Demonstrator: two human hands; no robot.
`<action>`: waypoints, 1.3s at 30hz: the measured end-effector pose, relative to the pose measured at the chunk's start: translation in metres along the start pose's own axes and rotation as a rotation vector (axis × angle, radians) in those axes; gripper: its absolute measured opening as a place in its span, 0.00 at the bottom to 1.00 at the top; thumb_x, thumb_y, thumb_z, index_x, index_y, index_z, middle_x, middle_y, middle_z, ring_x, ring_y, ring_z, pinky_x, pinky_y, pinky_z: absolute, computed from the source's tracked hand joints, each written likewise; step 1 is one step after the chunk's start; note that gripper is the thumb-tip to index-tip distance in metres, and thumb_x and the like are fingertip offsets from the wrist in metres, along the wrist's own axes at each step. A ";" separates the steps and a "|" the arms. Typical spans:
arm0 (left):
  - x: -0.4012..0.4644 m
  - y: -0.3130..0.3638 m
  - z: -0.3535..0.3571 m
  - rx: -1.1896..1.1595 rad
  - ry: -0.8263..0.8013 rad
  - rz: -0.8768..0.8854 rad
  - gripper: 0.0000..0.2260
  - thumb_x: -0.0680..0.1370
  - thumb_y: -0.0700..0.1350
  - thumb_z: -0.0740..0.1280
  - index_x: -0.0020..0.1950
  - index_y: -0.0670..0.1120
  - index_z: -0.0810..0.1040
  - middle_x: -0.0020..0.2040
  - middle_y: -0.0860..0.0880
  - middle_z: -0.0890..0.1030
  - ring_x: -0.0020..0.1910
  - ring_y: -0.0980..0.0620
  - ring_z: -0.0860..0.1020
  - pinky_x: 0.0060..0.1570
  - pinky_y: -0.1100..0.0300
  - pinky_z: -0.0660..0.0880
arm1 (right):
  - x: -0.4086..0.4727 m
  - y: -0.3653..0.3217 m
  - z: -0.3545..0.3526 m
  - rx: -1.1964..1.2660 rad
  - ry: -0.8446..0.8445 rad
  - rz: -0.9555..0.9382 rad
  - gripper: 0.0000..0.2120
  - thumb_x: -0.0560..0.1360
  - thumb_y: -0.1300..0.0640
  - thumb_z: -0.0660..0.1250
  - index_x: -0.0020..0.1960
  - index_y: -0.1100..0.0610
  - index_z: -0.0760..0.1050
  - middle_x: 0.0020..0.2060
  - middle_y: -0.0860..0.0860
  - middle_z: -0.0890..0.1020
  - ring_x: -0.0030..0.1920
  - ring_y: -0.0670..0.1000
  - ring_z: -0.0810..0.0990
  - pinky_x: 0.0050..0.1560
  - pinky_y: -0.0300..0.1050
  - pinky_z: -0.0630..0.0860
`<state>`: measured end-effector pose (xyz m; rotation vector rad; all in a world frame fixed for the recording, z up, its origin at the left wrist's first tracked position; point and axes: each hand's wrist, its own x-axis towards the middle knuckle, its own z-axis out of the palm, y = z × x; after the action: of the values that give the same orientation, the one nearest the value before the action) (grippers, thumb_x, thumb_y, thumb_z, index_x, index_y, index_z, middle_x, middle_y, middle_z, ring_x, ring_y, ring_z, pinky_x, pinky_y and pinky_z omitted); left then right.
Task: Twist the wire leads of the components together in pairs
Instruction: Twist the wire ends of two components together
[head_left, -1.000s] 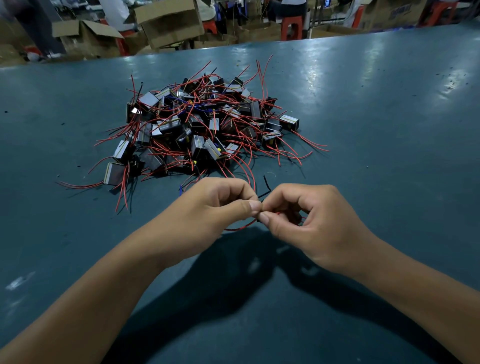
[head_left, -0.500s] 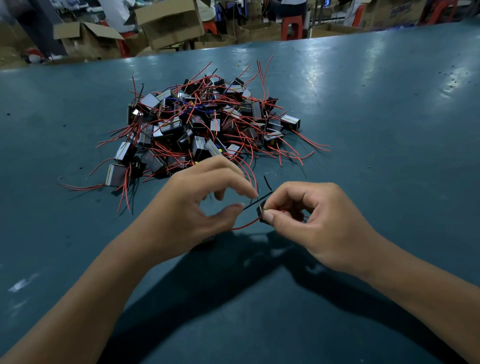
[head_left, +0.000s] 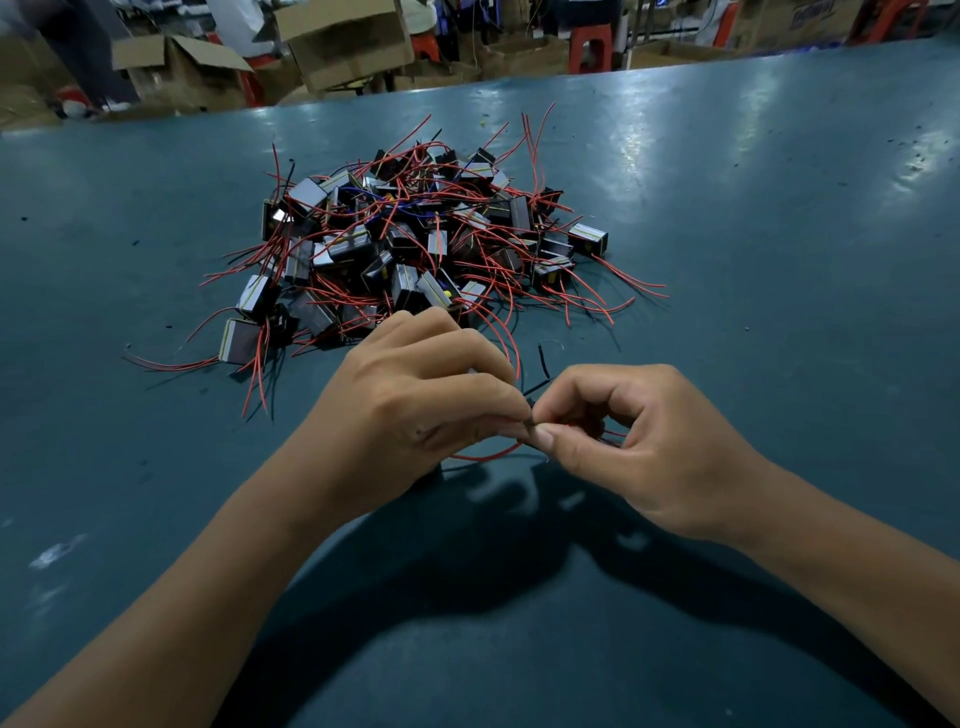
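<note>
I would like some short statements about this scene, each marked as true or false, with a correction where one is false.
1. Both hands pinch wire leads where the left hand and right hand meet. True.
2. The pile of components lies behind the hands. True.
3. The table is bright yellow. False: it is dark teal.
4. Most wires in the pile are green. False: mostly red.
5. A red wire loops below the left hand. True.

A big tangled heap of small boxy components with thin wire leads (head_left: 415, 244) sat on the flat table (head_left: 753, 234), upper-centre of frame. Both hands met just below it, left hand (head_left: 415, 405) beside right hand (head_left: 644, 441). Open cardboard boxes (head_left: 343, 41) lined the top edge behind the table.
</note>
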<state>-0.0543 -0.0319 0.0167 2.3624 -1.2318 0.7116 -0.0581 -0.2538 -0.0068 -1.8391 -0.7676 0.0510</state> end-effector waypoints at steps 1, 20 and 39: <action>0.000 0.000 0.001 0.020 0.000 0.011 0.08 0.79 0.47 0.69 0.47 0.45 0.86 0.45 0.49 0.82 0.41 0.47 0.75 0.39 0.45 0.71 | 0.000 0.000 0.000 -0.005 -0.002 -0.001 0.02 0.74 0.58 0.69 0.42 0.55 0.80 0.33 0.52 0.79 0.34 0.51 0.74 0.38 0.43 0.73; 0.000 0.016 0.014 -0.358 -0.192 -0.385 0.07 0.83 0.48 0.60 0.46 0.50 0.71 0.41 0.57 0.71 0.41 0.53 0.71 0.41 0.55 0.68 | -0.001 0.000 0.001 -0.091 0.083 -0.035 0.03 0.74 0.58 0.71 0.41 0.55 0.80 0.30 0.52 0.78 0.31 0.51 0.73 0.35 0.50 0.72; 0.004 0.022 0.009 -0.614 -0.096 -0.653 0.05 0.77 0.46 0.65 0.45 0.47 0.78 0.36 0.52 0.76 0.35 0.58 0.72 0.36 0.63 0.67 | 0.000 -0.002 0.001 -0.161 0.144 -0.011 0.06 0.74 0.62 0.73 0.39 0.56 0.79 0.28 0.51 0.77 0.30 0.51 0.73 0.33 0.47 0.71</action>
<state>-0.0680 -0.0512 0.0140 2.0745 -0.5199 -0.0034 -0.0592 -0.2524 -0.0050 -1.9667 -0.6966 -0.1531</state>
